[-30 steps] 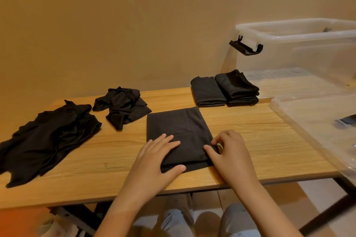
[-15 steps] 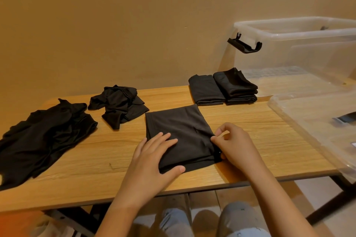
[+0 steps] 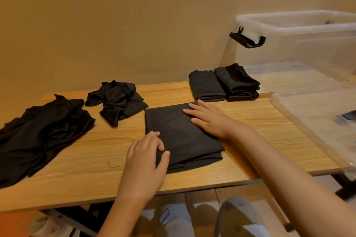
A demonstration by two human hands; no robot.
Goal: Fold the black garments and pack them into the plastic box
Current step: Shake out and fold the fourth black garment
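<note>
A folded black garment (image 3: 179, 136) lies flat at the middle of the wooden table (image 3: 260, 121). My left hand (image 3: 146, 156) pinches its near left edge, thumb on top. My right hand (image 3: 208, 119) rests flat on the garment's far right corner, fingers spread. Two folded black garments (image 3: 223, 84) sit side by side at the back. A crumpled black garment (image 3: 117, 100) and a larger loose one (image 3: 40, 132) lie to the left. The clear plastic box (image 3: 300, 44) stands at the back right with a black latch (image 3: 247, 39).
A clear plastic lid (image 3: 319, 121) lies over the table's right end. A beige wall stands right behind the table. My knees show under the near table edge.
My right hand left the garment's near right edge and moved up to press flat on its far right corner. My left hand slid to the near left edge and curled around it.
</note>
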